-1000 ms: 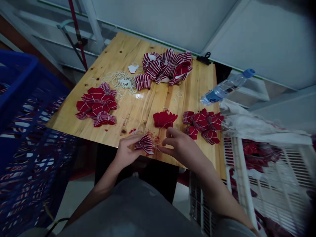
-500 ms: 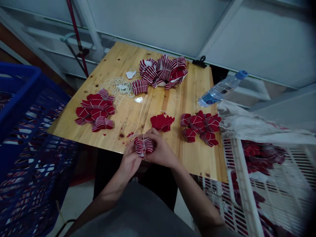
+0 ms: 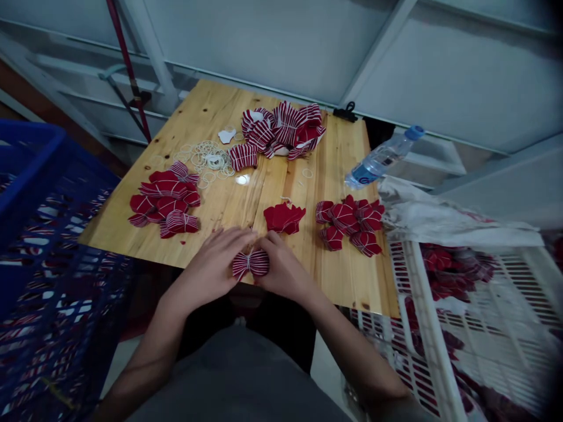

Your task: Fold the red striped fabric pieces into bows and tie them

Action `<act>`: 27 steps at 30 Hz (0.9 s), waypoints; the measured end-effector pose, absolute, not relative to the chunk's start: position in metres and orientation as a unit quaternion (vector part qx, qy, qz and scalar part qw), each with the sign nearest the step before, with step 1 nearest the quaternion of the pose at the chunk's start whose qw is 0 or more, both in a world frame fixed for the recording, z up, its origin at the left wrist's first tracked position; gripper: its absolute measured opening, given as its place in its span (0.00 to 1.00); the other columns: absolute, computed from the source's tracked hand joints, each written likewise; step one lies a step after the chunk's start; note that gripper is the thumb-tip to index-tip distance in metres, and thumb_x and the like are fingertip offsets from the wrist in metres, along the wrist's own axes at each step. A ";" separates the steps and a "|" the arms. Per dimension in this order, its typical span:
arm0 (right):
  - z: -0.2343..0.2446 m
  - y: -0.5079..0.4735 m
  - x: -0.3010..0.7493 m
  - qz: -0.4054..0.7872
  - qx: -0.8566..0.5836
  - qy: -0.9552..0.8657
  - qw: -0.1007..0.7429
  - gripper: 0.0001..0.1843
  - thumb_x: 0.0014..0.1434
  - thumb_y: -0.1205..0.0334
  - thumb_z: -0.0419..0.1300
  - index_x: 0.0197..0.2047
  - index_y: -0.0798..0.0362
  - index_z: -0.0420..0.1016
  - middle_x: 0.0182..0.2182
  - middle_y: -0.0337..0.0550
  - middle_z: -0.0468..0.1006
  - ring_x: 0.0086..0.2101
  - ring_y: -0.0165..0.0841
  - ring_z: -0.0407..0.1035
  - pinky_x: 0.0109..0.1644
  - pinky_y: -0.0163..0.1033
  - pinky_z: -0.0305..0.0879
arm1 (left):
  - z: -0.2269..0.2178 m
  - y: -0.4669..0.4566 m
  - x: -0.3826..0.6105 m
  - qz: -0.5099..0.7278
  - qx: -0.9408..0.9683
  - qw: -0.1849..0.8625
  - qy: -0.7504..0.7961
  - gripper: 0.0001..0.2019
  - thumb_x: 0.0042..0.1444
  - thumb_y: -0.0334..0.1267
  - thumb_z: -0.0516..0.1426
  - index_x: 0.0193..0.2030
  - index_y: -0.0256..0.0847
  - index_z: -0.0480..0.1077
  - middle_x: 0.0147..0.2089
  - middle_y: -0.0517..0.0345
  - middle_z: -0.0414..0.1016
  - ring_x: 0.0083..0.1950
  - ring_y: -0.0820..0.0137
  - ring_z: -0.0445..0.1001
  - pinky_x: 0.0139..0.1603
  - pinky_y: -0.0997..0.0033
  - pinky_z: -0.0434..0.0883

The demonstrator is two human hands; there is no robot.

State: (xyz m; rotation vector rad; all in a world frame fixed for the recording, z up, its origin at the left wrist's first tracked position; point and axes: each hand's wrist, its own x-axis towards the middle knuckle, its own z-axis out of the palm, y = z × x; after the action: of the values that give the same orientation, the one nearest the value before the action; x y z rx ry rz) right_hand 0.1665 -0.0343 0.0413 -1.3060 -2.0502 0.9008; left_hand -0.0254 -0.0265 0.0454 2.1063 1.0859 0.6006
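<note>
A bundle of red-and-white striped fabric pieces (image 3: 250, 265), cinched at its middle by a pale rubber band, is between my hands at the table's near edge. My left hand (image 3: 215, 261) curves over its left side, fingers together. On the opposite side my right hand (image 3: 284, 266) grips the bundle, its fingertips partly hidden. Just beyond the right hand lies a stack of plain red fabric pieces (image 3: 284, 218). Banded red bundles (image 3: 165, 202) form a pile at left, and several more banded bundles (image 3: 352, 220) sit at right.
Loose rubber bands (image 3: 206, 158) and striped bundles (image 3: 285, 129) cover the back of the wooden table (image 3: 281, 181). A water bottle (image 3: 385, 157) leans at the right edge, near a black clip (image 3: 346, 111). A blue crate (image 3: 44, 234) stands left, a white basket (image 3: 422, 328) right.
The striped bundle has been turned and lowered, its band now running across the middle. My left hand has shifted from underneath to over its left side. The view has tilted slightly.
</note>
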 end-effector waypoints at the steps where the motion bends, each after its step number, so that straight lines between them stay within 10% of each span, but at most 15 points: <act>1: 0.043 -0.034 0.164 0.328 -0.484 -0.768 0.261 0.15 0.46 0.72 0.62 0.39 0.53 0.67 0.38 0.43 0.66 0.39 0.36 0.65 0.42 0.41 0.66 | 0.054 -0.026 -0.027 0.180 0.831 0.323 0.416 0.39 0.50 0.27 0.59 0.69 0.51 0.54 0.66 0.50 0.66 0.66 0.56 0.64 0.68 0.47 0.57; 5: 0.047 -0.034 0.155 0.315 -0.500 -0.773 0.231 0.19 0.48 0.68 0.64 0.45 0.54 0.67 0.41 0.46 0.66 0.42 0.38 0.65 0.44 0.43 0.67 | 0.071 -0.032 -0.022 0.102 0.843 0.315 0.424 0.51 0.48 0.35 0.64 0.74 0.46 0.38 0.64 0.42 0.67 0.62 0.54 0.69 0.58 0.54 0.69; 14: 0.060 -0.032 0.168 0.441 -0.482 -0.709 0.264 0.18 0.45 0.67 0.67 0.39 0.53 0.65 0.31 0.36 0.68 0.30 0.30 0.63 0.33 0.36 0.61 | 0.052 -0.029 -0.019 0.248 0.758 0.454 0.397 0.40 0.46 0.23 0.60 0.68 0.46 0.59 0.44 0.51 0.82 0.42 0.62 0.80 0.43 0.68 0.74; 27: 0.076 0.014 0.204 0.690 -0.282 -0.667 -0.018 0.24 0.58 0.46 0.61 0.21 0.55 0.65 0.18 0.30 0.57 0.21 0.22 0.51 0.23 0.30 0.47 | 0.036 -0.039 -0.031 0.241 0.705 0.598 0.297 0.19 0.52 0.30 0.62 0.52 0.40 0.72 0.46 0.50 0.79 0.43 0.66 0.78 0.42 0.72 0.74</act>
State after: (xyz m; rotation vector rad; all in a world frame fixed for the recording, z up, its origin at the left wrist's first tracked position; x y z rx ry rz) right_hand 0.2043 0.0140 0.0760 -0.8963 -2.1186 2.1910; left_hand -0.0313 -0.0388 0.0361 1.6348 0.6890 0.5581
